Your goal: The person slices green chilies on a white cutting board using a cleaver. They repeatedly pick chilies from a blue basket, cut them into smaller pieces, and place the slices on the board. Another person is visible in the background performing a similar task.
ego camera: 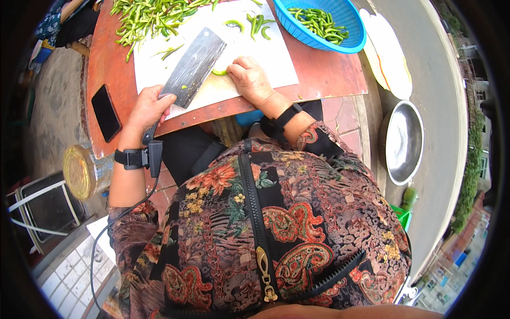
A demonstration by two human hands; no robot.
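Observation:
My left hand (149, 105) grips the handle end of a cleaver (195, 65), whose broad blade slants up and right over a white board (279, 67). Small green bits stick to the blade. To the right of the cleaver, my right hand (249, 77) pinches the end of a curved green chili pepper (219, 72) on the board. A few whole peppers (257, 24) lie beyond it. A heap of slit or cut green peppers (153, 18) covers the far left of the board. A blue plastic basket (350, 24) at the far right holds more green peppers.
A black phone (106, 113) lies on the red wooden table (326, 75) at the left. Below it stands a round metal tin (79, 172). Beyond the table's right edge are a metal basin (404, 142) and a white bag (386, 56). Part of another person (69, 20) shows at top left.

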